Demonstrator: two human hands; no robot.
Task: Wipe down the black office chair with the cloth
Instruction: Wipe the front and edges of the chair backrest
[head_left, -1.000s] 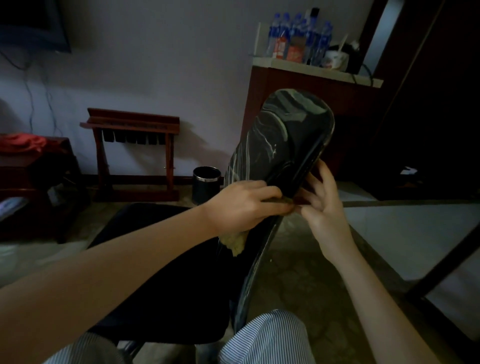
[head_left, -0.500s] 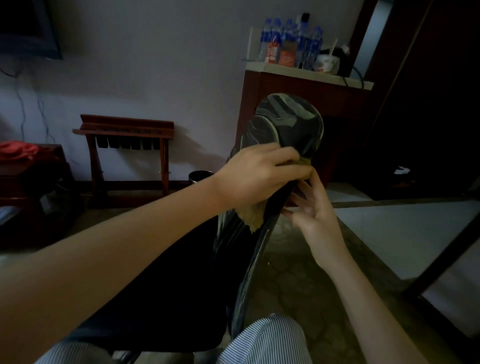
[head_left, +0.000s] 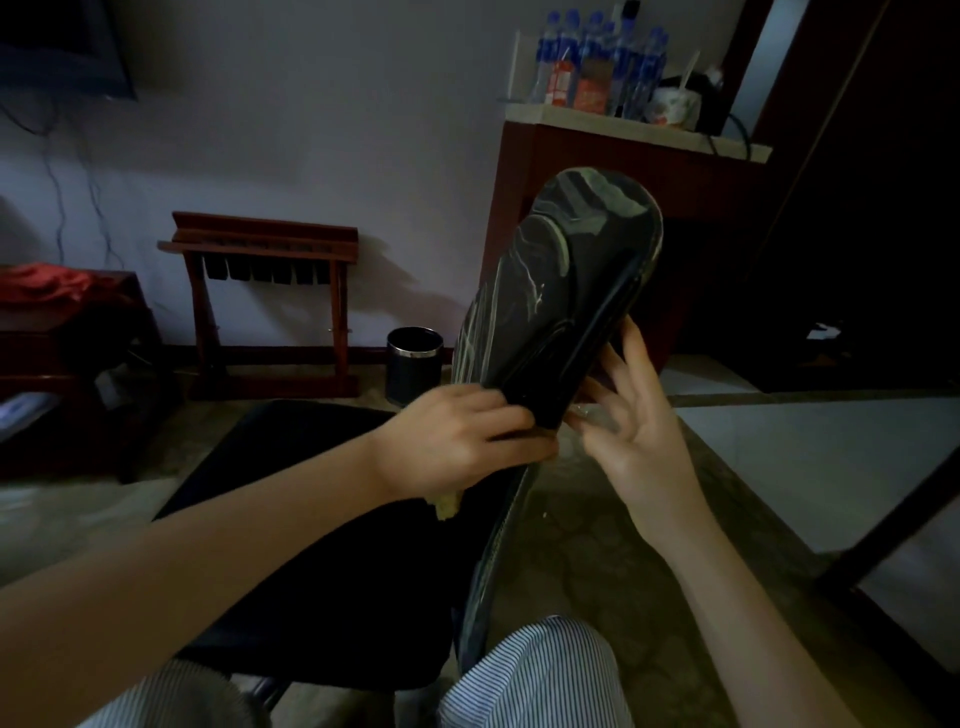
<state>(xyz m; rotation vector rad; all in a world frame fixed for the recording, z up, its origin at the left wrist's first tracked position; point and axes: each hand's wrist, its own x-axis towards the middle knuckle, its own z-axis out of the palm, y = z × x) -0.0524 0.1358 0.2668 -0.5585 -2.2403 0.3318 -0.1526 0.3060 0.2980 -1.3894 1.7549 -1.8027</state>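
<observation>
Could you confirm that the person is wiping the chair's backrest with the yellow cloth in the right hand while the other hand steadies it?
Not quite: in the head view the yellow cloth is in the left hand, against the chair's backrest; the right hand, fingers open, is the one steadying it.

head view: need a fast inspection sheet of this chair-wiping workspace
surface: chair backrest black with pale streaks; seat dark
job's things: yellowish cloth mostly hidden under the left hand
clutter: bottles on the cabinet; red fabric on a side table
grippers: left hand grips the cloth against the backrest; right hand open, fingers on its rear
cables: thin wires down the wall
surroundings: wooden rack and black bin by the wall
</observation>
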